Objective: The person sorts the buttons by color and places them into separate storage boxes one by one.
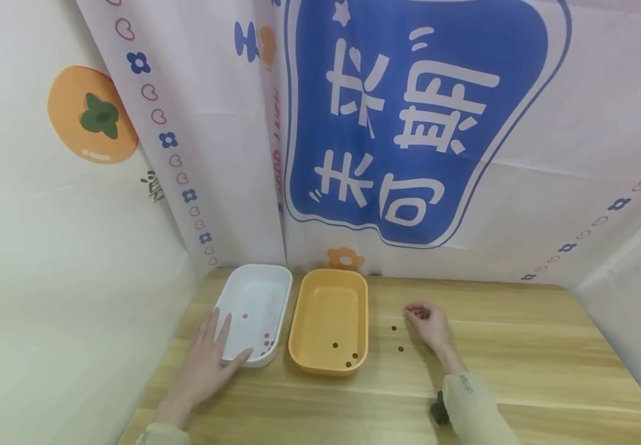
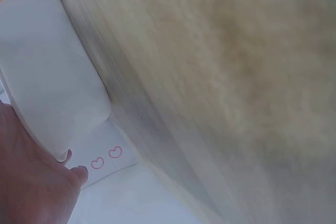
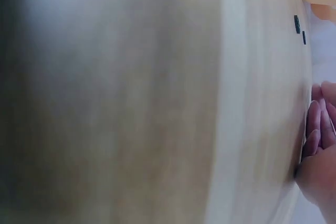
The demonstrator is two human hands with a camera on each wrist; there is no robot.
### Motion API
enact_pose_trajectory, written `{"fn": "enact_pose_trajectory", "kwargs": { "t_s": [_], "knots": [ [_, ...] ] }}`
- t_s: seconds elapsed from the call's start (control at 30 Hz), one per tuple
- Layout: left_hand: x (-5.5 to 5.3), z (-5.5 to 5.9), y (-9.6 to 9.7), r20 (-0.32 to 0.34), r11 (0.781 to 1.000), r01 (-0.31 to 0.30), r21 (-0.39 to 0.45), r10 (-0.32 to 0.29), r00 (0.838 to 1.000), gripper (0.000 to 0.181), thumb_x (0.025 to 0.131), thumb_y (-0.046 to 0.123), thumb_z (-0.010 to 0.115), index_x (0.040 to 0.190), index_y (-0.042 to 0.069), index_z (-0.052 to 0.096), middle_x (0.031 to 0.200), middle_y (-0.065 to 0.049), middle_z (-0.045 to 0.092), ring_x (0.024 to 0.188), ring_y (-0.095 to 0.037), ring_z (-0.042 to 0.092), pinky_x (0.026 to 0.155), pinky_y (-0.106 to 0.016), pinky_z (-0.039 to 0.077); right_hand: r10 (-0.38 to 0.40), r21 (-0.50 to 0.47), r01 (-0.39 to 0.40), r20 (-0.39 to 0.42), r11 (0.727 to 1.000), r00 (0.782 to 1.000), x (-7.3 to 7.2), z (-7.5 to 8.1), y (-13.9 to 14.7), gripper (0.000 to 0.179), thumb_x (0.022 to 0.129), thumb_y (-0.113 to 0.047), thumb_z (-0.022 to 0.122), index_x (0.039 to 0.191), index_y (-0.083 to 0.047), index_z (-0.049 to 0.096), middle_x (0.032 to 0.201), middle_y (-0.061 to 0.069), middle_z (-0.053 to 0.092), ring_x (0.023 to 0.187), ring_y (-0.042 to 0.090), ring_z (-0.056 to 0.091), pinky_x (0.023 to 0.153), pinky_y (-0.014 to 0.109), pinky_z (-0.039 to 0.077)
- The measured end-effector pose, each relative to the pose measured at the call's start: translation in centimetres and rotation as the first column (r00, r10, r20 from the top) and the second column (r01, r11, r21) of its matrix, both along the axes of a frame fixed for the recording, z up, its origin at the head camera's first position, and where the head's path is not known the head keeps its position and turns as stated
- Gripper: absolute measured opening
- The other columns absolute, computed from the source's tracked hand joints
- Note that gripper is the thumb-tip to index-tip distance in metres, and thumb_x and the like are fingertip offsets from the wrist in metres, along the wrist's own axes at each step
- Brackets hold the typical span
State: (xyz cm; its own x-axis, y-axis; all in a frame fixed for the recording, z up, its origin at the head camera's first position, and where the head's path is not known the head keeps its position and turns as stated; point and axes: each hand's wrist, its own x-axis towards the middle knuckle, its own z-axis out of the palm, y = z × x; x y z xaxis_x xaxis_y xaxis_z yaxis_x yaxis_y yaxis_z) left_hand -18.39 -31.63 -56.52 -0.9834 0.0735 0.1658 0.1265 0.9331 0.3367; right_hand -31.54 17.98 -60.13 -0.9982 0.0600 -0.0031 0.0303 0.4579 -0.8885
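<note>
My left hand (image 1: 203,364) rests on the left side and near corner of a white tray (image 1: 288,290), its fingers spread. In the left wrist view, the hand (image 2: 31,177) touches the edge of that tray (image 2: 52,61). Several small red discs lie inside, one red disc (image 1: 245,316) apart from the rest. To the right, my right hand (image 1: 430,324) is low at the table with curled fingers, thumb and index fingertips close together; anything between them is too small to tell. Two dark discs lie left of it, an upper dark disc (image 1: 394,328) and a lower dark disc (image 1: 400,349).
A yellow tray (image 1: 328,278) stands between the white tray and the right hand, with 3 dark discs near its front. Both trays stand on a wood-grain table (image 1: 520,352). Printed cloth (image 1: 231,154) hangs behind the table's back edge.
</note>
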Motion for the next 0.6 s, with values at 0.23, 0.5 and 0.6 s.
{"fn": "enact_pose_trajectory", "kwargs": {
  "t_s": [0.23,0.5,0.6],
  "knots": [
    [0.0,0.1,0.1,0.015,1.000,-0.007,-0.013,0.007,1.000,0.098,0.105,0.061,0.064,0.170,-0.005,0.031,0.181,-0.034,0.012,0.168,-0.056,0.012,0.136,-0.073,0.018,0.041,0.020,-0.042,0.005,0.999,0.999,0.2,-0.1,0.7,0.020,0.098,-0.003,0.079,0.118,0.001,0.080,0.113,0.020,0.080,0.091,0.008,0.066,0.079,0.012,0.054],
    [0.0,0.1,0.1,0.019,1.000,-0.001,-0.007,0.002,1.000,0.097,0.105,0.060,0.064,0.169,-0.006,0.032,0.180,-0.035,0.012,0.167,-0.057,0.013,0.135,-0.074,0.018,0.048,0.002,-0.048,0.024,0.999,0.999,0.5,-0.1,1.1,0.026,0.100,-0.007,0.079,0.125,-0.001,0.080,0.124,0.021,0.081,0.099,0.010,0.071,0.082,0.008,0.054],
    [0.1,0.1,0.1,0.011,1.000,0.001,-0.010,-0.001,1.000,0.096,0.105,0.059,0.064,0.168,-0.006,0.033,0.180,-0.036,0.013,0.167,-0.057,0.013,0.135,-0.074,0.019,0.055,-0.003,-0.055,0.010,0.999,0.998,0.5,-0.1,1.1,0.025,0.099,-0.009,0.081,0.122,0.000,0.081,0.119,0.020,0.082,0.097,0.009,0.072,0.082,0.009,0.055]
  ]
}}
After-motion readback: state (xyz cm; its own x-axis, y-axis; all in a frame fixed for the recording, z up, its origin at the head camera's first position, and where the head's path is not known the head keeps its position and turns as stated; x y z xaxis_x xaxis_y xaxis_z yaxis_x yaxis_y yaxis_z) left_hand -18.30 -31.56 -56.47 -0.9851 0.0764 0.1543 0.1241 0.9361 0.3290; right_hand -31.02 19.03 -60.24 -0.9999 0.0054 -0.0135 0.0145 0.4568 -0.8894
